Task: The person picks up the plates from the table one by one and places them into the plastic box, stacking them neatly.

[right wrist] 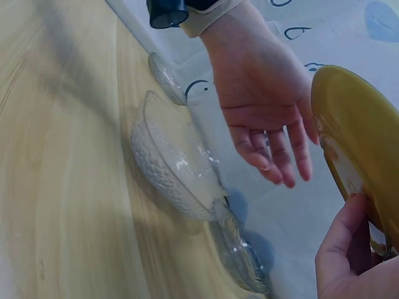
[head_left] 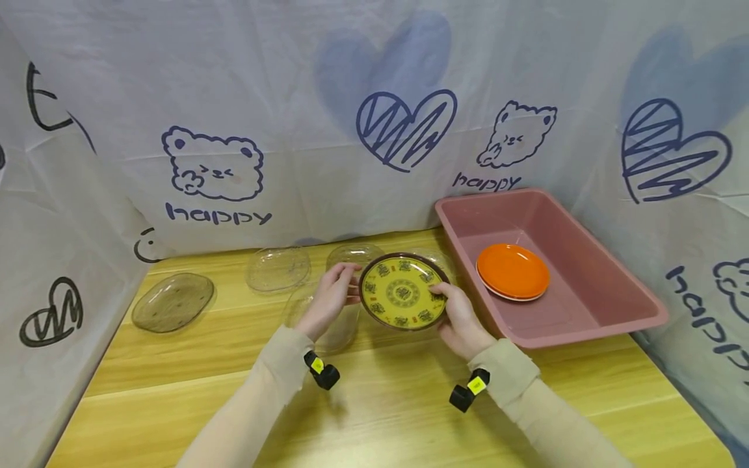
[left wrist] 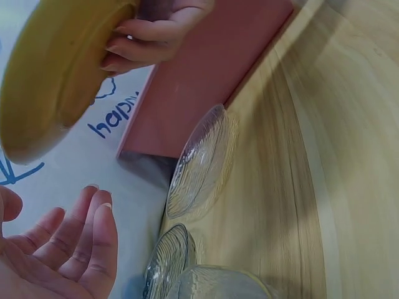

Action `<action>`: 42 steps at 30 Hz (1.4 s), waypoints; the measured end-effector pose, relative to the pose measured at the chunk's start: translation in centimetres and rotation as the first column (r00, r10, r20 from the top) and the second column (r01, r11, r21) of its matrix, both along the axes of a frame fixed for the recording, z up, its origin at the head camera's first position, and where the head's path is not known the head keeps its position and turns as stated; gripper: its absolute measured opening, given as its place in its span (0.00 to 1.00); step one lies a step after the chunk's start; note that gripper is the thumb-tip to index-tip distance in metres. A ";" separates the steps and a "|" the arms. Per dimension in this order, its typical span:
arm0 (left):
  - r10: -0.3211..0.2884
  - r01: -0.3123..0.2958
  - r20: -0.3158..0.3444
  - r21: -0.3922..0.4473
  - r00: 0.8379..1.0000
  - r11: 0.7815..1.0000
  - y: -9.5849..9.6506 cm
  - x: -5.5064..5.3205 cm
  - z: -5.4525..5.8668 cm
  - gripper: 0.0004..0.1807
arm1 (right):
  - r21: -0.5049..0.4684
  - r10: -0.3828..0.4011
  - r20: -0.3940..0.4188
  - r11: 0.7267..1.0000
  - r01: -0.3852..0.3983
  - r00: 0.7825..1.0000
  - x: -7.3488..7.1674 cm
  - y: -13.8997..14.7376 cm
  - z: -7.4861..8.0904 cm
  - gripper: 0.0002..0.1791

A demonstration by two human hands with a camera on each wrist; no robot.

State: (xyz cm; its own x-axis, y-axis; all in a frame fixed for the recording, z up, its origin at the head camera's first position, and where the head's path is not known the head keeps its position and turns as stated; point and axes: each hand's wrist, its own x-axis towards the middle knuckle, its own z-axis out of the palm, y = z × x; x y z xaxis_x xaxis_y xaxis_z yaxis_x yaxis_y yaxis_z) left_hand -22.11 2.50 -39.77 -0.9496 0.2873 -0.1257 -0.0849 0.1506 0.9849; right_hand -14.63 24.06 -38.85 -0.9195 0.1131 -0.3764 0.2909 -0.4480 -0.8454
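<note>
A yellow patterned plate with a dark brown rim (head_left: 402, 292) is held up over the table, tilted so its face shows in the head view. My right hand (head_left: 462, 322) grips it at the right edge, thumb on top and fingers underneath. In the left wrist view the plate's yellow underside (left wrist: 56, 75) shows. Close to the plate's left edge is my left hand (head_left: 330, 299); in the left wrist view this hand (left wrist: 68, 249) has its fingers spread, apart from the plate.
At the right stands a pink tub (head_left: 585, 260) with an orange plate (head_left: 513, 270) stacked on a paler one. Several clear dishes lie on the wooden table (head_left: 374, 416), among them a greyish one (head_left: 173, 302) at far left and one (head_left: 277, 269) at the back.
</note>
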 end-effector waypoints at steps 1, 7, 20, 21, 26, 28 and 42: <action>0.001 -0.001 -0.002 0.000 1.000 1.000 0.1 0.0 0.0 0.23 | -0.004 0.003 -0.001 1.000 -0.003 1.000 0.0 0.1 0.2 0.09; -0.013 0.013 -0.017 0.009 1.000 1.000 0.7 0.1 0.2 0.21 | -0.038 -0.007 0.004 0.999 0.007 1.000 0.1 1.0 1.2 0.10; -0.058 0.051 -0.147 -0.052 0.987 0.997 2.4 0.2 1.0 0.20 | -0.120 -0.022 -0.025 0.993 0.018 0.999 0.2 3.7 3.1 0.11; -0.061 0.052 -0.161 -0.057 0.985 0.997 2.6 0.2 1.1 0.19 | -0.121 -0.022 -0.024 0.992 0.019 0.999 0.3 4.0 3.3 0.11; -0.084 0.064 -0.222 -0.097 0.971 0.993 3.5 0.4 1.5 0.18 | -0.167 -0.036 -0.024 0.985 0.031 0.999 0.3 5.5 4.1 0.11; -0.098 0.071 -0.246 -0.113 0.964 0.991 3.9 0.6 1.6 0.18 | -0.200 -0.044 -0.026 0.979 0.038 0.999 0.3 6.1 4.4 0.12; -0.189 0.112 -0.384 -0.215 0.904 0.970 6.9 1.6 2.2 0.18 | -0.363 -0.137 -0.035 0.924 0.115 0.990 0.0 10.2 5.4 0.11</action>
